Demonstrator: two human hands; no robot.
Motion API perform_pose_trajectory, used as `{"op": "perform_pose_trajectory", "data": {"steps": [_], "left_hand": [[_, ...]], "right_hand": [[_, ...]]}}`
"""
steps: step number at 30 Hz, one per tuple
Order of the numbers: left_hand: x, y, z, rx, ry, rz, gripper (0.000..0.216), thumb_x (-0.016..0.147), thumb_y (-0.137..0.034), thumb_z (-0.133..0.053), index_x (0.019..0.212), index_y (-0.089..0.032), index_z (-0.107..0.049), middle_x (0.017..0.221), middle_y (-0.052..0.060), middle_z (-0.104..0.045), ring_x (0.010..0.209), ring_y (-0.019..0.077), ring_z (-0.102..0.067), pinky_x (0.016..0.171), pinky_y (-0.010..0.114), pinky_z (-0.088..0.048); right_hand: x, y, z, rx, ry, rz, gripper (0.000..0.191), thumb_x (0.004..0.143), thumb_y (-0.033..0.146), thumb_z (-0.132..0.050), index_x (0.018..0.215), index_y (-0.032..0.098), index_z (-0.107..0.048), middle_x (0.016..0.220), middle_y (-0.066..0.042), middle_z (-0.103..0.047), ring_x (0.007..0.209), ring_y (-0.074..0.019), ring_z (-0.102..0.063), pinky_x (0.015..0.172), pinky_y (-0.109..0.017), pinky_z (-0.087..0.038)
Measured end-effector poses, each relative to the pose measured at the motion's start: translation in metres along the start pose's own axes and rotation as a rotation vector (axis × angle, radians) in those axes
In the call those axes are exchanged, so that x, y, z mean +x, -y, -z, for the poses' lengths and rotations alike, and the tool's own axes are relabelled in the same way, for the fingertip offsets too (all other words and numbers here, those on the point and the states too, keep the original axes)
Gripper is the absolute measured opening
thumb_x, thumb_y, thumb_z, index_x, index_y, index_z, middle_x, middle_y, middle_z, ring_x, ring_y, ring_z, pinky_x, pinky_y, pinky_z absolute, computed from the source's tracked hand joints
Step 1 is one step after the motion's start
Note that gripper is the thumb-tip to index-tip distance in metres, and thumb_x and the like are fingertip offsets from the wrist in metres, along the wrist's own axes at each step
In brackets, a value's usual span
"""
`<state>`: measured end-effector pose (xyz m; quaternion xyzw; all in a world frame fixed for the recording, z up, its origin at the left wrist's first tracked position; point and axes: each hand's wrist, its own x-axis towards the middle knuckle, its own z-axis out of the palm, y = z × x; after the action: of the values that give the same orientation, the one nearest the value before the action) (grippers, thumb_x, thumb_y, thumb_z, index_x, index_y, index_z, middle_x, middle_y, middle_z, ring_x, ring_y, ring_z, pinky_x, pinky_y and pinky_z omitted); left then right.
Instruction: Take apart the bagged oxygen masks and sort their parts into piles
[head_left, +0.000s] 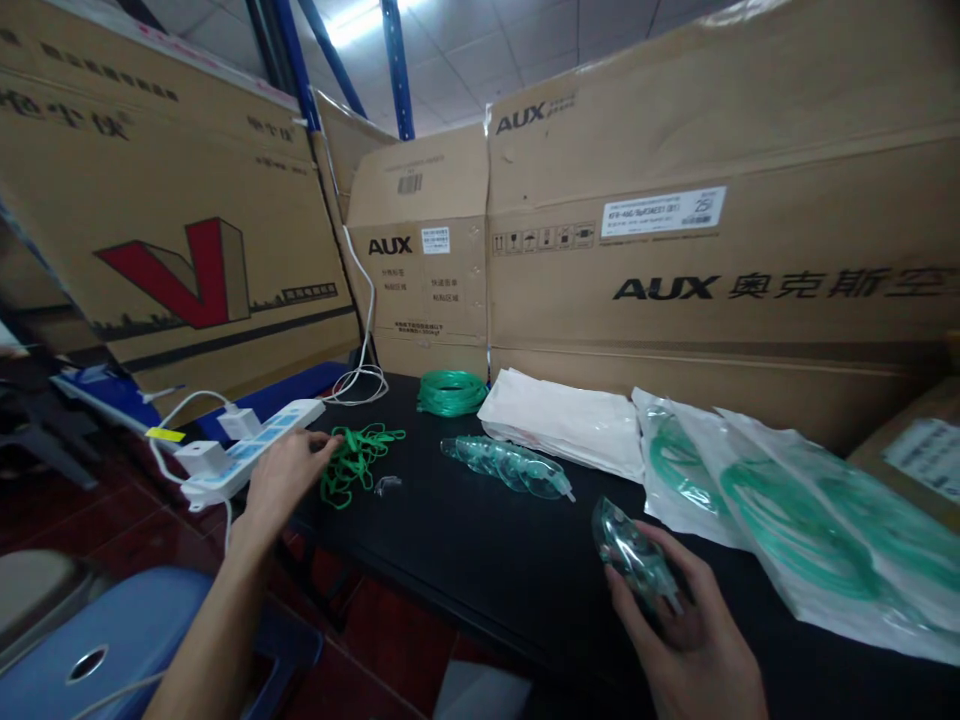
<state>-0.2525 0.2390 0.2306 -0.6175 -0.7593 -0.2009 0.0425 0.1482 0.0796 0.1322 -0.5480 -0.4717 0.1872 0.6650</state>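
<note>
In my right hand (pixel 694 630) is a clear green oxygen mask (pixel 637 560), gripped between thumb and fingers above the black table. My left hand (pixel 289 470) reaches to the pile of green elastic straps (pixel 360 455), its fingertips pinched at the pile's left edge. A small clear plastic piece (pixel 388 485) lies just beside the straps. Between my hands, a row of nested clear green masks (pixel 510 465) rests on the table. Behind them sits a coil of green tubing (pixel 451 392).
A stack of white bags (pixel 562 420) lies at the back. Several clear-fronted bags with green tubing (pixel 795 530) cover the table's right side. A white power strip (pixel 255 450) with plugs is at the left edge. Large cardboard boxes (pixel 720 250) wall the back. A blue stool (pixel 105 640) stands lower left.
</note>
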Motion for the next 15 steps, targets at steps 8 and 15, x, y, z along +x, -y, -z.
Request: {"op": "perform_pose_trajectory", "data": {"steps": [8, 15], "left_hand": [[-0.013, -0.003, 0.017, 0.078, -0.043, 0.011, 0.056, 0.093, -0.058, -0.048, 0.122, -0.018, -0.074, 0.135, 0.024, -0.062, 0.104, 0.0443, -0.068, 0.08, 0.049, -0.052], [-0.075, -0.106, 0.013, -0.558, 0.161, -0.364, 0.046, 0.094, -0.061, -0.054, 0.098, -0.023, -0.078, 0.102, 0.005, -0.077, 0.09, 0.0241, -0.067, 0.082, 0.031, -0.049]], "right_hand": [[0.001, 0.011, -0.006, 0.035, -0.02, -0.014, 0.044, 0.08, 0.04, -0.081, 0.12, 0.025, -0.068, 0.121, -0.008, -0.073, 0.107, -0.0252, -0.075, 0.09, -0.028, -0.063], [0.0, 0.024, -0.007, 0.078, -0.028, -0.035, 0.038, 0.086, 0.041, -0.077, 0.119, 0.025, -0.069, 0.117, -0.007, -0.074, 0.099, -0.0213, -0.077, 0.091, -0.026, -0.062]]}}
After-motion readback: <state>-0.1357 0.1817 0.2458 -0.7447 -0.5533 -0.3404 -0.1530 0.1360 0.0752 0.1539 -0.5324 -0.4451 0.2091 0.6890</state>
